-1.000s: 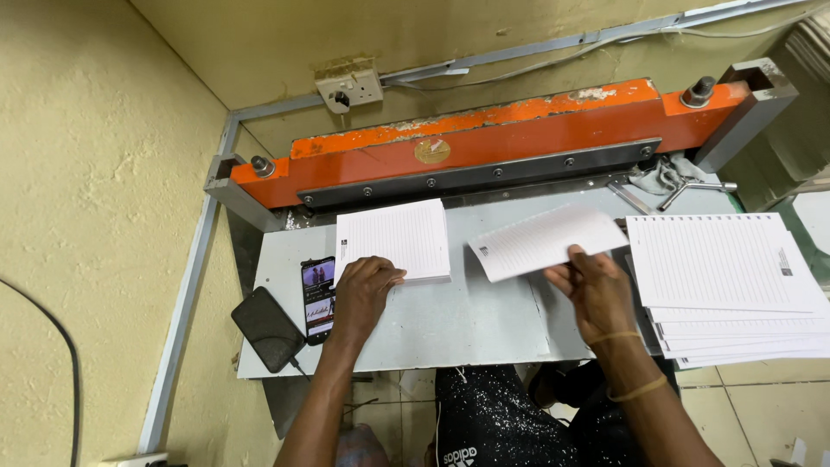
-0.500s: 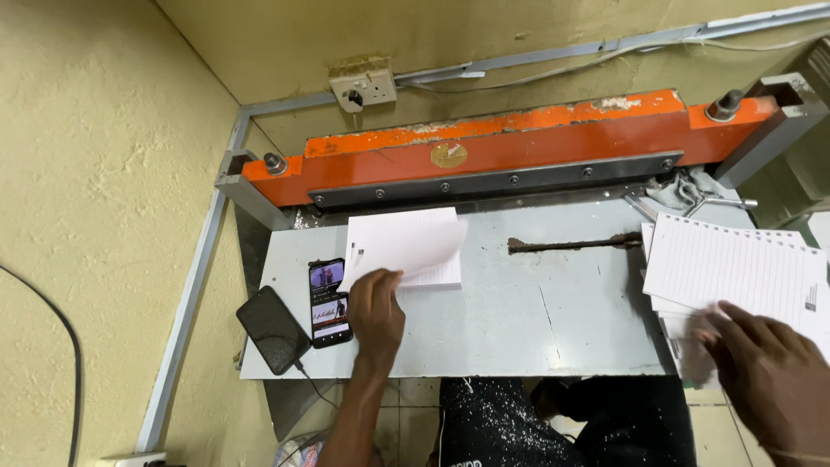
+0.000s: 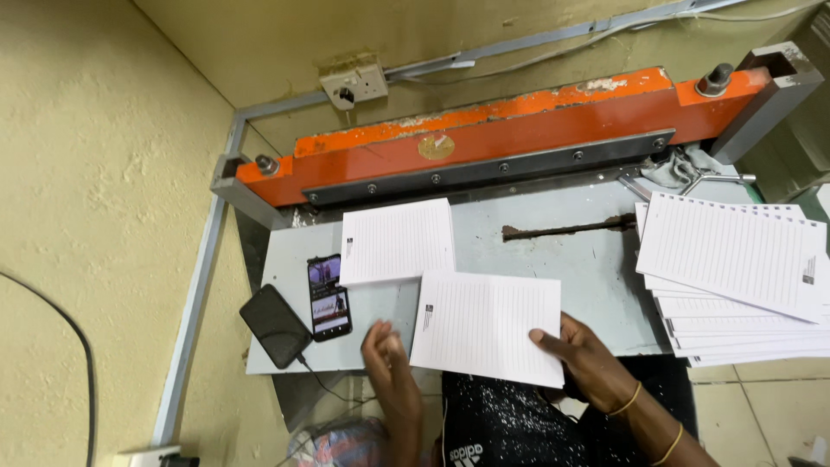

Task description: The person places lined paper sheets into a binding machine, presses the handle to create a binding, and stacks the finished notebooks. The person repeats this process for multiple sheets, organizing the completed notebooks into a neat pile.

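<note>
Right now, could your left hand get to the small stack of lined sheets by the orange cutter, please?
Probably yes. The left hand is empty at the table's near edge, and the small stack lies just beyond with bare table between. The lit phone sits off to the side.

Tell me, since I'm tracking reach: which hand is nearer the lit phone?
Left. The left hand hangs just right of and below the lit phone; the right hand holds a lined sheet farther right.
</note>
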